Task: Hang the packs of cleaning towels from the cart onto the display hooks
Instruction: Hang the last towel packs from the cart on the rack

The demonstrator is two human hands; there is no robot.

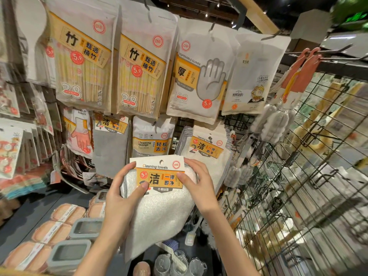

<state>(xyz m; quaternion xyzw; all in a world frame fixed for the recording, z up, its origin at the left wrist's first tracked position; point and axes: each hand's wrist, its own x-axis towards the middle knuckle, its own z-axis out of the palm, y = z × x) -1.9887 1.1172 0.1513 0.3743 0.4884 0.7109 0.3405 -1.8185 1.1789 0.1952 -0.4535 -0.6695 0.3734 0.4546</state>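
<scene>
I hold a stack of white cleaning towel packs (159, 208) in front of the display, its orange-and-white header card with a hang hole facing me. My left hand (123, 194) grips the left edge, thumb on the card. My right hand (196, 182) pinches the right edge of the card. Just up and to the right, more packs of the same cleaning towels (207, 150) hang on a display hook. The hook itself is hidden behind their cards. The cart is out of view.
Bamboo chopstick packs (137, 70) and disposable glove packs (197, 76) hang above. A cleaning sponge pack (153, 138) hangs straight behind my stack, grey cloths (109, 148) to its left. A wire grid panel (298, 186) with hooks runs along the right. Sponges and grey boxes (67, 253) lie on the shelf below.
</scene>
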